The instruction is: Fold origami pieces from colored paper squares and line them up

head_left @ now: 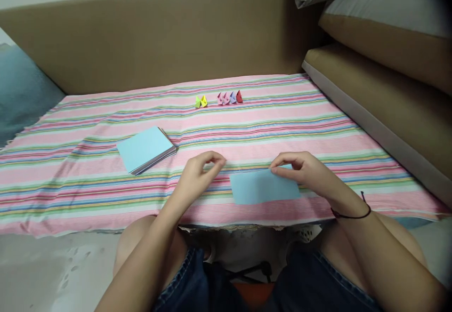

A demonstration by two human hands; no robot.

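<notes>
A light blue sheet of paper [263, 187] lies near the front edge of the striped cloth, longer side to side than front to back. On its upper edge, my right hand [300, 168] pinches the paper between thumb and fingers. My left hand [203, 171] is just left of the sheet, its thumb and fingertips pressed together and apart from the paper; nothing shows in them. Further left sits a stack of paper [145, 148] with a light blue sheet on top.
Small folded paper pieces stand at the back: a yellow pair [201, 101] and several pink, purple and red ones [229, 97]. A striped cloth [197, 133] covers the surface. Behind it rises a brown backrest [169, 39]. Brown cushions [381, 81] are stacked right; a blue-grey cushion [24, 86] is left.
</notes>
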